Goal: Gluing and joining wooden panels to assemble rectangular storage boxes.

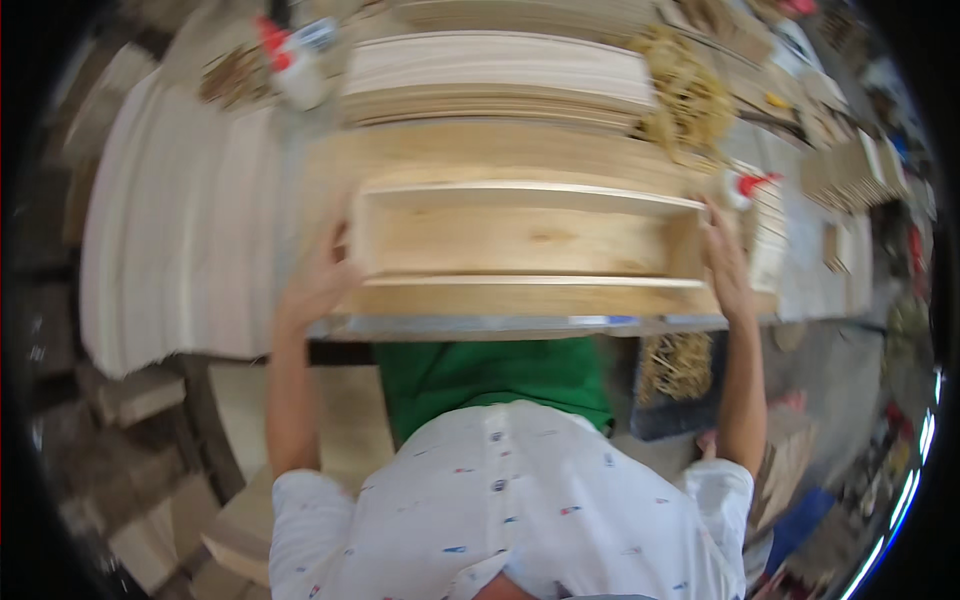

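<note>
"Start with the head view. Where's the main piece?"

"A long, shallow wooden frame lies crosswise in the middle of the workbench, close to its near edge, over a flat wooden board. I can't tell whether the frame has a bottom of its own."

"And the hands?"

"The left hand has hold of the frame's left end, fingers partly curled. It's blurred, so the exact grip is hard to read. The right hand holds the right end, only slightly bent, its fingers laid along the outside. I can't make out its thumb."

"What's around them?"

"On the left, a broad row of pale boards. Beyond the frame, a stack of long strips, with a tangle of yellowish bands at its right end. Far left, a white bottle with a red cap stands near a brown bundle."

"Near the right hand?"

"A second red-tipped bottle, just beyond it, and a small stack of thin pieces to its right. Lower down, nearer the person, a dark tray holds more bands."
</note>
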`<action>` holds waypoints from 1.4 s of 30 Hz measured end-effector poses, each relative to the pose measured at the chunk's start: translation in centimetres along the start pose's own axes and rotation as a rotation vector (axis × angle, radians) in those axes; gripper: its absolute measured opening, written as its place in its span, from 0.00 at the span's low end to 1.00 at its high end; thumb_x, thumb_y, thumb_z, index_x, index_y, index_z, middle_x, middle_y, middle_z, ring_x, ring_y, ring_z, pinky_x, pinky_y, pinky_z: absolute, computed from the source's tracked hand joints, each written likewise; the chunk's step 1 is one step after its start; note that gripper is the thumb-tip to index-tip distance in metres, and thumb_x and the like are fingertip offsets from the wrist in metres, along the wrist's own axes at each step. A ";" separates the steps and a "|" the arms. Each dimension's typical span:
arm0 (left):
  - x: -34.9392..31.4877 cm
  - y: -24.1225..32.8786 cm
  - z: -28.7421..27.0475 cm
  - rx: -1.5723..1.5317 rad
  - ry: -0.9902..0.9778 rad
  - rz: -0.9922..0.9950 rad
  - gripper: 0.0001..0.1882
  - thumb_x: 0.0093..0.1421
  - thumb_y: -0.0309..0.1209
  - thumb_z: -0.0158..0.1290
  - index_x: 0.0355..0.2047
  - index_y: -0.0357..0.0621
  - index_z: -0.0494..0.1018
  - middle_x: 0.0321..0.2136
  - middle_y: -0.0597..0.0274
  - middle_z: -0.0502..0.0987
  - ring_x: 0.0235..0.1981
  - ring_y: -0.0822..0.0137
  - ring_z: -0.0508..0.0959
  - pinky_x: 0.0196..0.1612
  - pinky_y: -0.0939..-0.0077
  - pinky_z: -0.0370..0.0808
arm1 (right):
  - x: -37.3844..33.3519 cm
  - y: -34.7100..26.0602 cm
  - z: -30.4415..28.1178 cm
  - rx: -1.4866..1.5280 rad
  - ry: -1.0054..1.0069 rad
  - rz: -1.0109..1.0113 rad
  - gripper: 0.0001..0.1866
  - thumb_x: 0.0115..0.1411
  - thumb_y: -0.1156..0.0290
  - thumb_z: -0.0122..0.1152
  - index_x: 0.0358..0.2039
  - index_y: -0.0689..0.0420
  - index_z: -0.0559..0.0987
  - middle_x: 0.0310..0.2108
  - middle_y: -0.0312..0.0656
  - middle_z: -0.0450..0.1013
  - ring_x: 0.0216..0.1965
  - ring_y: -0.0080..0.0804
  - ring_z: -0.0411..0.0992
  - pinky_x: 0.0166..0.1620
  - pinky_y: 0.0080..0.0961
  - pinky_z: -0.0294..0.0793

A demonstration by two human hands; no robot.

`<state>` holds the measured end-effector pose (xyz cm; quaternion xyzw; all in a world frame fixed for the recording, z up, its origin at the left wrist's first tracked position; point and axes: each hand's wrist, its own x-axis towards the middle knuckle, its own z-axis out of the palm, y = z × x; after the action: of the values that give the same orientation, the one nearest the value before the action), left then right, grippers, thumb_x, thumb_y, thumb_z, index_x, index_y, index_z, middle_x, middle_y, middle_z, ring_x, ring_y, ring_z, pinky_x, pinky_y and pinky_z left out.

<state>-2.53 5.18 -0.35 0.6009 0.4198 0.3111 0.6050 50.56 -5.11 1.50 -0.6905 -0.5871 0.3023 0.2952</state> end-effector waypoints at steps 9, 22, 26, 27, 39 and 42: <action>0.9 6.8 1.3 0.858 -0.167 0.083 0.70 0.23 0.33 0.75 0.69 0.48 0.46 0.66 0.52 0.50 0.67 0.48 0.52 0.69 0.60 0.54 | 0.4 -6.8 -2.1 -0.449 -0.324 -0.248 0.67 0.30 0.60 0.81 0.69 0.53 0.50 0.68 0.49 0.48 0.67 0.51 0.50 0.68 0.42 0.53; -0.4 4.6 -0.7 0.540 -0.170 0.065 0.65 0.35 0.37 0.73 0.69 0.46 0.45 0.68 0.51 0.49 0.68 0.53 0.53 0.68 0.61 0.53 | -1.0 -7.3 -1.1 -0.390 -0.315 -0.136 0.64 0.30 0.68 0.79 0.68 0.53 0.52 0.67 0.49 0.50 0.67 0.49 0.52 0.67 0.37 0.56; -0.5 2.7 -0.9 -0.060 -0.007 -0.022 0.53 0.54 0.32 0.63 0.71 0.47 0.40 0.70 0.53 0.46 0.69 0.59 0.51 0.67 0.65 0.52 | -1.1 -7.4 -0.6 -0.400 -0.270 -0.184 0.64 0.28 0.73 0.78 0.68 0.52 0.53 0.67 0.47 0.50 0.67 0.47 0.53 0.67 0.35 0.57; -0.6 2.9 -0.8 -0.079 -0.056 -0.050 0.50 0.55 0.30 0.61 0.71 0.47 0.40 0.69 0.53 0.48 0.68 0.59 0.52 0.67 0.65 0.52 | -1.2 -7.4 -0.6 -0.400 -0.270 -0.170 0.64 0.28 0.74 0.77 0.68 0.52 0.53 0.68 0.46 0.50 0.67 0.46 0.53 0.67 0.35 0.57; -0.8 4.1 0.4 -0.034 -0.046 -0.059 0.42 0.60 0.29 0.55 0.70 0.44 0.45 0.66 0.51 0.57 0.64 0.60 0.61 0.62 0.69 0.62 | -1.2 -7.7 -0.4 -0.385 -0.263 -0.089 0.65 0.27 0.78 0.74 0.69 0.49 0.52 0.67 0.45 0.50 0.68 0.43 0.51 0.68 0.35 0.55; 0.0 3.1 0.7 0.037 -0.005 0.002 0.36 0.63 0.31 0.52 0.69 0.44 0.49 0.61 0.51 0.63 0.59 0.63 0.66 0.59 0.71 0.64 | -1.1 -7.5 -0.3 -0.397 -0.261 -0.101 0.65 0.25 0.78 0.74 0.69 0.49 0.53 0.67 0.45 0.50 0.68 0.43 0.51 0.69 0.35 0.54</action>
<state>-1.50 5.17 2.69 0.6133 0.4234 0.3025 0.5943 45.91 -5.21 7.56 -0.6599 -0.7019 0.2526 0.0900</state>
